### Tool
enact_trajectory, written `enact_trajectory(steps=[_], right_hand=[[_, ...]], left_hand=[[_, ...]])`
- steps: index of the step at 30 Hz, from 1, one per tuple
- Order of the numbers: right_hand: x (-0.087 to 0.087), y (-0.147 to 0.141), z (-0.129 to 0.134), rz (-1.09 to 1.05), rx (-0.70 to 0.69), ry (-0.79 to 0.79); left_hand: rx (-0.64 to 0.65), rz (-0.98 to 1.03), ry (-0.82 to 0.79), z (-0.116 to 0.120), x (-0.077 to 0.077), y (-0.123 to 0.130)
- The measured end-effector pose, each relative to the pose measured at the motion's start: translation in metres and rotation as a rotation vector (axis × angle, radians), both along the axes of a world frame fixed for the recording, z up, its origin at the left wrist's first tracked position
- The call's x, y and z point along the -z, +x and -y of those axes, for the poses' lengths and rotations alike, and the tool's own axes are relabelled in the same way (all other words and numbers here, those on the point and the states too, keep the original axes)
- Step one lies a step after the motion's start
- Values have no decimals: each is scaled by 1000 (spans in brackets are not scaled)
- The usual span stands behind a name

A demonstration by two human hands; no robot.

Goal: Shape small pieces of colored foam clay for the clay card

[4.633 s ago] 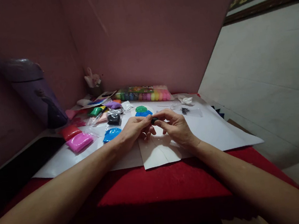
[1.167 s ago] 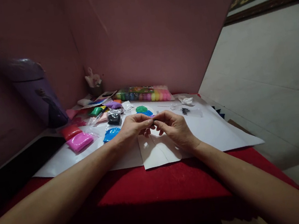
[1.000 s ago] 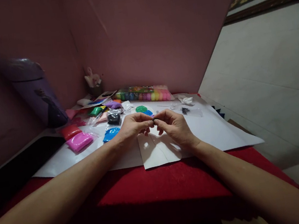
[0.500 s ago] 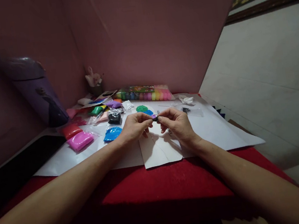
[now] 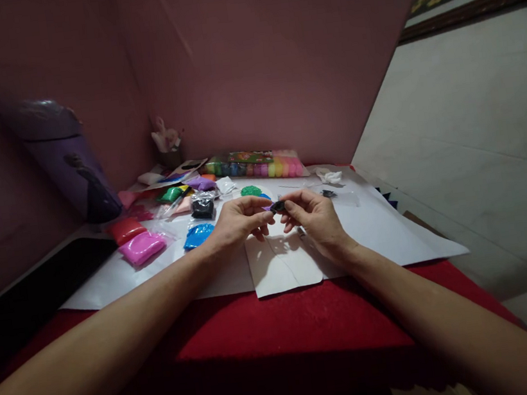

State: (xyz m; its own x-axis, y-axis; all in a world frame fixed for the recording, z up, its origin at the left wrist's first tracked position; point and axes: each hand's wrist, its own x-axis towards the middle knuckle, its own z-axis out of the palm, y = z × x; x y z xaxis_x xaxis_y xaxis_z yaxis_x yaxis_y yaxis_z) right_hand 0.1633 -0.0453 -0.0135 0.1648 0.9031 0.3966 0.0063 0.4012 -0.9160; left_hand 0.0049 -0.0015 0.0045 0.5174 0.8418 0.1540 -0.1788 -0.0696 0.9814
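A small lump of black clay [image 5: 277, 207] is pinched between the fingertips of both hands, above a white card [image 5: 285, 269]. My left hand [image 5: 241, 221] closes thumb and forefinger on its left end. From the other side, my right hand [image 5: 315, 220] grips it with thumb and index finger. Just behind the hands show a green textured patch [image 5: 250, 191] and part of a blue one; a bit of purple appears by the left fingertips, partly hidden.
Left of my hands lie packets of black clay [image 5: 202, 207], blue clay [image 5: 199, 236] and pink clay [image 5: 143, 248]. A long bag of coloured clay [image 5: 256, 164] rests along the back wall. Crumpled white tissue [image 5: 329, 176] lies at the right rear. A purple bin [image 5: 69, 165] stands far left.
The black clay has turned slightly between my fingers, and more of it shows near my right fingertips. Both hands have barely moved.
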Motion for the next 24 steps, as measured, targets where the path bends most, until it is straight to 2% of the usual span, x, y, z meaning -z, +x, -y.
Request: enact_trajectory(steps=[7, 13, 19, 24], right_hand=[[1, -3, 3, 69, -105, 30], [2, -4, 5, 181, -53, 25], [2, -4, 5, 238, 34, 27], [3, -3, 4, 230, 12, 52]], left_hand=[[36, -12, 31, 0, 2, -1], [-45, -117, 60, 2, -2, 0], [-35, -131, 70, 7, -5, 1], [-16, -149, 83, 9, -8, 0]])
